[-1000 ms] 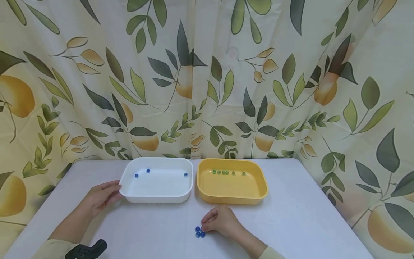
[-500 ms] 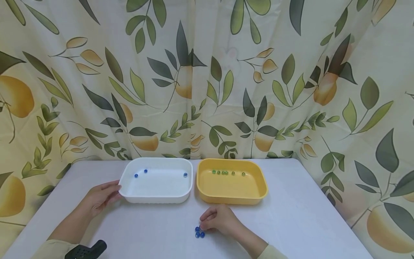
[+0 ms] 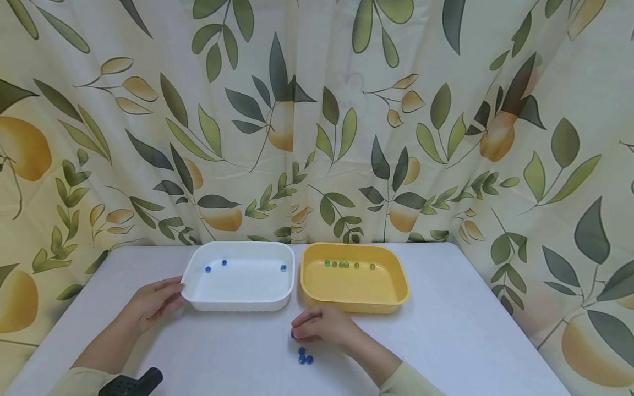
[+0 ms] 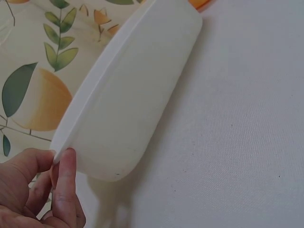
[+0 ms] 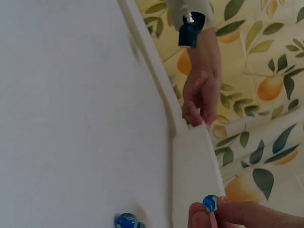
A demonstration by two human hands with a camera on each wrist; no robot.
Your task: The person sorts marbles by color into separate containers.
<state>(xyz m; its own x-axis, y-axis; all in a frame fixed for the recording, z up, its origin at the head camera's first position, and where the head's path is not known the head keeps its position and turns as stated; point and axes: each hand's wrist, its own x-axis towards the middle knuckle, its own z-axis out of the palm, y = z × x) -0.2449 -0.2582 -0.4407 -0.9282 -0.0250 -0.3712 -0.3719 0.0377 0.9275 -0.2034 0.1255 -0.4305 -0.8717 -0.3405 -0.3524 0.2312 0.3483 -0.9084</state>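
Note:
Between thumb and fingertips my right hand (image 3: 324, 326) pinches a blue marble (image 5: 210, 203), raised off the table in front of the yellow tray (image 3: 356, 306). Just below that hand, three blue marbles (image 3: 302, 359) lie close together on the cloth. My left hand (image 3: 156, 301) grips the left end of the white tray (image 3: 238, 306) by its rim, thumb and fingers on either side of the edge in the left wrist view. Three blue marbles (image 3: 224, 263) rest inside the white tray. Several green marbles (image 3: 342, 265) sit in a row in the yellow one.
The two trays stand side by side at the back of a table covered in white cloth (image 3: 223, 352). Behind them hangs a curtain (image 3: 327, 137) printed with fruit and leaves. A black device (image 3: 131, 382) is on the left wrist.
My right hand has lifted one blue marble from the small group and moved left and away from me with it. The left hand keeps its place on the white tray.

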